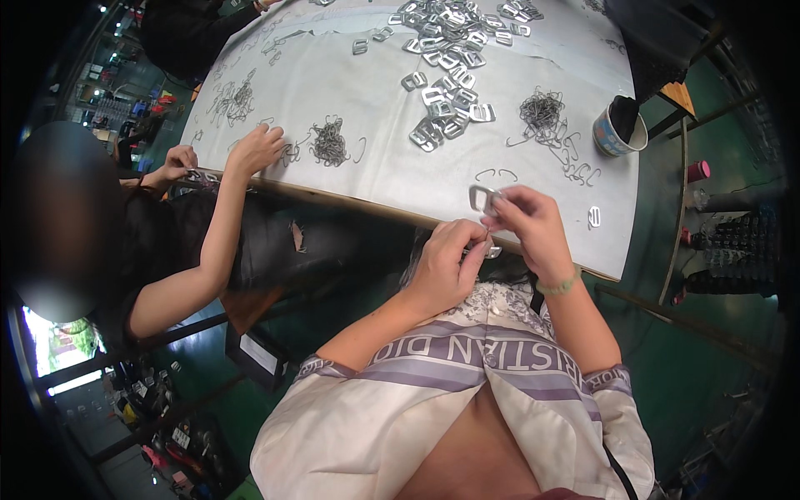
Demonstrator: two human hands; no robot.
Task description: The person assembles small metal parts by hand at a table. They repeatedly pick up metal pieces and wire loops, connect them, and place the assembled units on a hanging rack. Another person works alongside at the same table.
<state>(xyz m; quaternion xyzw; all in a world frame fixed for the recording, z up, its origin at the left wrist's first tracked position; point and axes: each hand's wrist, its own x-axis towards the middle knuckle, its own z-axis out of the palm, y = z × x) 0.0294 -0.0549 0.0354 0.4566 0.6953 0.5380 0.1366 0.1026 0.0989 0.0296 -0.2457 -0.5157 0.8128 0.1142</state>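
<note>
At the table's near edge my two hands meet, fingertips almost touching. My right hand (537,229), with a pale green bracelet at its wrist, pinches a silver metal buckle (481,198) with a rectangular opening. My left hand (443,265) is closed, thumb against fingers. Another shiny metal piece (493,252), partly hidden, shows just under its fingertips and looks like a second buckle. Two bent wire hooks (497,174) lie on the white tabletop (392,187) just beyond my hands. One loose silver buckle (594,217) rests flat to their right.
A large heap of silver buckles (450,92) spreads across the middle. Wire hooks are piled at right (543,112) and left (330,143). A patterned tub (618,129) holding dark material stands at the right edge. On the left, a co-worker's hand (257,150) reaches over the table.
</note>
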